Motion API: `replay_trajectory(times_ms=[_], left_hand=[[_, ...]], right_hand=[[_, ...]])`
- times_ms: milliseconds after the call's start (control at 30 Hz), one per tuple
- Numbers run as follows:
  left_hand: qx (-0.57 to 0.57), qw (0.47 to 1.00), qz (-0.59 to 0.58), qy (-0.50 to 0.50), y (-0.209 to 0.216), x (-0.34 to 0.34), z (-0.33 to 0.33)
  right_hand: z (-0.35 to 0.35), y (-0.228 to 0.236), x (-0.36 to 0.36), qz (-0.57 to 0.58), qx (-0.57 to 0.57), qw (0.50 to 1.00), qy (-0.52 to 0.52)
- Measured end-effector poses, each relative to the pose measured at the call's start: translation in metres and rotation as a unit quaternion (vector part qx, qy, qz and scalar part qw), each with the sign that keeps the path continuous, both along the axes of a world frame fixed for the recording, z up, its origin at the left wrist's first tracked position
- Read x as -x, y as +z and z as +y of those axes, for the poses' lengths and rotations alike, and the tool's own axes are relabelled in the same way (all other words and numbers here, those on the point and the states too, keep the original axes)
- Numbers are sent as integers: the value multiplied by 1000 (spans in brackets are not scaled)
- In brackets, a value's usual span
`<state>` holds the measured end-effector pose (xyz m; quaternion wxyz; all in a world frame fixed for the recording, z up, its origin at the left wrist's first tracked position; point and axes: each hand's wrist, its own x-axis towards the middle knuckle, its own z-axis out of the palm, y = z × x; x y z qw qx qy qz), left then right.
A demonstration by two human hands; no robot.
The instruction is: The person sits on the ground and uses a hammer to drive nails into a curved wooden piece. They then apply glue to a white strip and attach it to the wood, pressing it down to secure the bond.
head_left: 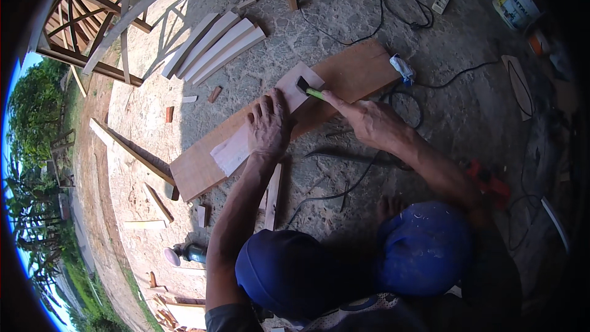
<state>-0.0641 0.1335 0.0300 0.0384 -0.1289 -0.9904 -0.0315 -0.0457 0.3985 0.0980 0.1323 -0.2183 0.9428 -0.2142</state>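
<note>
My left hand (269,124) lies across a pale, narrow board (231,155), its fingers spread over the board's upper left edge. That board rests lengthwise on a wider reddish-brown plank (200,166) on the ground. My right hand (373,124) is closed around the green handle of a small brush (312,91), the index finger stretched along it. The brush's dark end touches the far part of the pale board, or hovers just over it; I cannot tell which.
Several cut planks (215,49) lie ahead on the left. A crumpled white-and-blue packet (402,69) touches the plank's right end. Black cable (344,193) loops over the rough ground near a power strip (440,2). A power tool (187,253) and a red tool (488,181) lie nearer me.
</note>
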Motion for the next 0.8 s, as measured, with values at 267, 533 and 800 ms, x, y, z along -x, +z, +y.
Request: replay_trajectory(times_ms=[267, 533, 800], left_hand=[[7, 1000, -6, -11, -6, 2, -4], [-127, 966, -219, -54, -5, 70, -48], [-172, 970, -170, -8, -24, 90, -31]], right_hand=[[-2, -16, -12, 47, 58, 997, -18], [34, -46, -94, -170, 263, 940, -136], [45, -127, -193, -352, 251, 898, -81]])
